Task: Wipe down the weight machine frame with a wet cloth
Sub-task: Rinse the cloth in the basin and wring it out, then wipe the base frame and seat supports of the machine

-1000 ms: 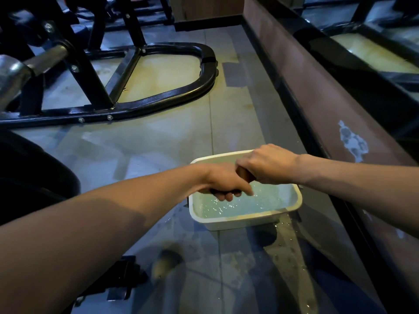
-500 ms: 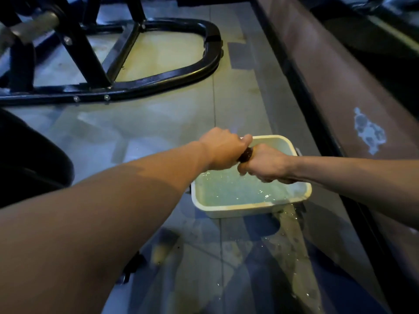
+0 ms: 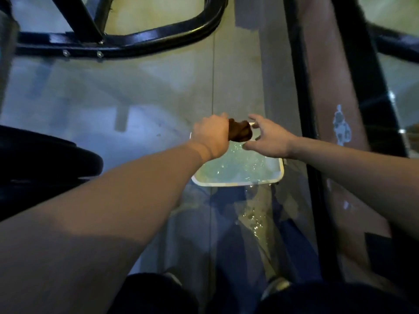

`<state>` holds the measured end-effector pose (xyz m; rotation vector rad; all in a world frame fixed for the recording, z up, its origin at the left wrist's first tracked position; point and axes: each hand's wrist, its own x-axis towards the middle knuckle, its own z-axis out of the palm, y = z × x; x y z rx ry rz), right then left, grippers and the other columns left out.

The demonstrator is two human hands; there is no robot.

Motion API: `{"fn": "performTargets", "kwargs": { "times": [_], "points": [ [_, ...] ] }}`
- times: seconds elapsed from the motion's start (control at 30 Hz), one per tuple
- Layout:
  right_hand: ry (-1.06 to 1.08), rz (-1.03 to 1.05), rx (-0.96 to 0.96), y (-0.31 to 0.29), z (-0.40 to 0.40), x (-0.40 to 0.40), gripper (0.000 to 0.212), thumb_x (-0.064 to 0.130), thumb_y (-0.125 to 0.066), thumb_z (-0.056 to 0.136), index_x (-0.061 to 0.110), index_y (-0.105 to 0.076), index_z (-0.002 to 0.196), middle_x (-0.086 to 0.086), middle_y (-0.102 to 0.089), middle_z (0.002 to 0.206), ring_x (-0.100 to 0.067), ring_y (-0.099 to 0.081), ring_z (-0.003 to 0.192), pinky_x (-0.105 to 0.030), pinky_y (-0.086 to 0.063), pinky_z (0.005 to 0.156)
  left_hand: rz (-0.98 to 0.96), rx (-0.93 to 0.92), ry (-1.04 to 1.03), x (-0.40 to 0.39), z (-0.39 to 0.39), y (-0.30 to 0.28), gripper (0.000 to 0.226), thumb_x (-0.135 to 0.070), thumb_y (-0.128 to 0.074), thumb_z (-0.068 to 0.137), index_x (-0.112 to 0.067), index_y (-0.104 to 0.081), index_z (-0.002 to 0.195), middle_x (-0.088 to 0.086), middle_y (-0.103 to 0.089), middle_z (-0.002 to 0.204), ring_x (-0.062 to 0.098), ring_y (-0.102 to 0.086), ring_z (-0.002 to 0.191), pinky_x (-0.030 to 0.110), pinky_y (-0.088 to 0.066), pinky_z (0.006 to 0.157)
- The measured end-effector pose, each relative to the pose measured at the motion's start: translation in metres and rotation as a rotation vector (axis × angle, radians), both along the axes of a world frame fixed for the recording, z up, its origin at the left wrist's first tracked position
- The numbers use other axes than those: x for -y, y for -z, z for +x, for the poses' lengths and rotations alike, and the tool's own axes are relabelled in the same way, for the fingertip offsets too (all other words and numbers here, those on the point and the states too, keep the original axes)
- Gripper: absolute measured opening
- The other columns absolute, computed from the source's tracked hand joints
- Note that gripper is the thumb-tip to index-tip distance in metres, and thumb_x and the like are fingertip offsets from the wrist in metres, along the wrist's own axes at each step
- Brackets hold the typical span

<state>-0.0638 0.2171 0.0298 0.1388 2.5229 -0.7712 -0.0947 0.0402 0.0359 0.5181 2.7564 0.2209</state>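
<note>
While the left hand (image 3: 210,138) squeezes the balled cloth (image 3: 240,130) over the basin (image 3: 280,171), the right hand (image 3: 268,138) hangs spread beside it, seemingly not touching. Wringing looks done; next, carry it to the frame (image 3: 158,35).

My only camera sits on my head and looks steeply down and forward, so my own two bare forearms run up from the bottom corners toward the middle of the picture. My knees in dark trousers (image 3: 158,295) fill the bottom edge, very near the lens. The white rectangular plastic basin of water (image 3: 238,177) lies on the grey tiled floor (image 3: 136,98) just ahead of them, about mid-frame. The black tubular steel machine frame (image 3: 158,37) crosses the top edge, farther off. The wide lens bends straight lines at the sides. No second view shares the scene.
</note>
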Motion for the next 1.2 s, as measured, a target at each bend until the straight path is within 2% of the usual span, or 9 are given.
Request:
{"fn": "performTargets", "kwargs": {
  "times": [0.23,0.37,0.5,0.63,0.73,0.83,0.97,1.1,1.2],
  "points": [
    [-0.321,0.139,-0.059,-0.107,0.011,0.002,0.097,0.027,-0.073,0.092,0.027,-0.010,0.165,0.000,-0.009,0.169,-0.029,-0.040,0.144,-0.036,-0.039,0.112,0.317,0.406,-0.331,0.015,0.020,-0.087,0.019,-0.022,-0.070,0.083,-0.022,-0.064,0.101,0.003,-0.069,0.089,0.025,-0.067,0.085,0.026,-0.048,0.065],
    [-0.359,0.159,-0.065,-0.164,0.018,0.003,0.084,0.032,-0.078,0.089,0.023,-0.031,0.159,-0.006,-0.042,0.153,-0.027,-0.046,0.136,-0.040,-0.043,0.112,0.548,0.565,-0.412,0.012,0.039,-0.141,0.026,-0.019,-0.078,0.082,-0.020,-0.065,0.105,-0.001,-0.063,0.074,0.016,-0.061,0.065,0.023,-0.046,0.052],
    [-0.367,0.169,-0.118,-0.236,0.025,-0.001,0.050,0.038,-0.078,0.086,0.024,-0.055,0.128,-0.003,-0.056,0.115,-0.025,-0.056,0.106,-0.043,-0.052,0.093,0.549,0.523,-0.353,0.009,0.050,-0.211,0.030,-0.021,-0.080,0.080,-0.016,-0.070,0.108,0.001,-0.066,0.078,0.018,-0.062,0.070,0.027,-0.049,0.061],
    [-0.351,0.151,-0.110,-0.314,0.024,0.005,0.035,0.039,-0.076,0.088,0.029,-0.054,0.112,0.001,-0.052,0.104,-0.022,-0.055,0.098,-0.036,-0.047,0.083,0.502,0.432,-0.296,0.009,0.053,-0.288,0.023,-0.024,-0.079,0.082,-0.014,-0.069,0.101,0.004,-0.067,0.082,0.020,-0.060,0.071,0.026,-0.047,0.061],
    [-0.345,0.119,-0.156,-0.348,0.024,0.015,0.029,0.032,-0.075,0.087,0.024,-0.060,0.111,-0.001,-0.058,0.102,-0.024,-0.057,0.095,-0.041,-0.051,0.081,0.436,0.369,-0.271,0.014,0.057,-0.328,0.018,-0.026,-0.078,0.083,-0.020,-0.062,0.087,0.001,-0.060,0.075,0.019,-0.055,0.067,0.025,-0.042,0.058],
    [-0.347,0.114,-0.174,-0.360,0.031,0.027,0.034,0.029,-0.077,0.086,0.022,-0.062,0.116,-0.002,-0.062,0.103,-0.023,-0.059,0.096,-0.044,-0.053,0.085,0.428,0.344,-0.272,0.024,0.065,-0.339,0.018,-0.026,-0.077,0.083,-0.023,-0.061,0.091,0.004,-0.062,0.081,0.022,-0.058,0.075,0.028,-0.046,0.068],
    [-0.340,0.142,-0.140,-0.367,0.054,0.031,0.040,0.029,-0.080,0.085,0.024,-0.064,0.122,0.001,-0.065,0.105,-0.022,-0.061,0.099,-0.041,-0.054,0.088,0.443,0.343,-0.276,0.030,0.091,-0.344,0.022,-0.027,-0.078,0.086,-0.022,-0.063,0.100,0.001,-0.063,0.079,0.019,-0.060,0.072,0.028,-0.048,0.066],
    [-0.317,0.165,-0.087,-0.378,0.095,0.037,0.042,0.029,-0.082,0.085,0.028,-0.062,0.121,0.003,-0.064,0.106,-0.022,-0.061,0.101,-0.043,-0.054,0.090,0.438,0.353,-0.273,0.031,0.134,-0.350,0.028,-0.027,-0.078,0.083,-0.022,-0.069,0.110,0.007,-0.069,0.093,0.029,-0.068,0.089,0.034,-0.054,0.076],
    [-0.328,0.229,-0.055,-0.394,0.126,0.040,0.050,0.031,-0.082,0.085,0.028,-0.057,0.128,0.002,-0.062,0.113,-0.021,-0.060,0.104,-0.044,-0.054,0.093,0.422,0.369,-0.232,0.035,0.163,-0.367,0.025,-0.027,-0.078,0.084,-0.025,-0.066,0.104,0.007,-0.067,0.095,0.029,-0.065,0.091,0.035,-0.053,0.079]
  ]
}}
